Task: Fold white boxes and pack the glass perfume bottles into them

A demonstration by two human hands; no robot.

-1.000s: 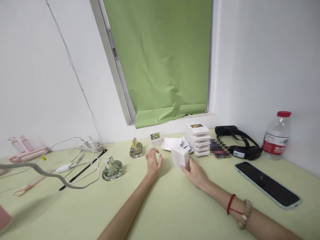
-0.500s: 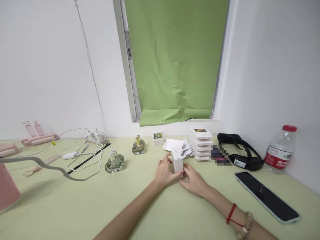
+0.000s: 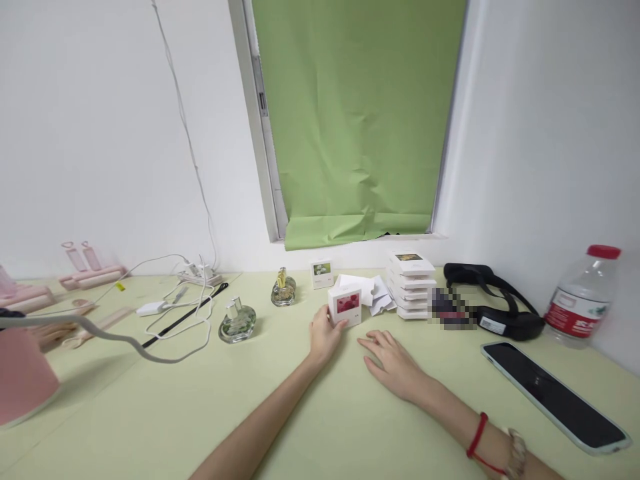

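Observation:
A small white box with a red flower picture stands upright on the table, its front turned toward me. My left hand grips its left side, thumb at the front lower corner. Apart from the box, to its right, my right hand rests over the table with fingers spread and nothing in them. Behind the box lie some opened white cartons, partly hidden. Another white box with a white flower picture stands farther back. A stack of flat white boxes is right of the cartons.
Two glass perfume bottles, one silver-capped and one gold-capped, stand to the left. White cables and a pink container lie farther left. On the right are a black headset, a water bottle and a phone.
The white box has been turned so its red flower picture faces me. My right hand has let go of it and moved right, fingers opening; the left keeps its hold.

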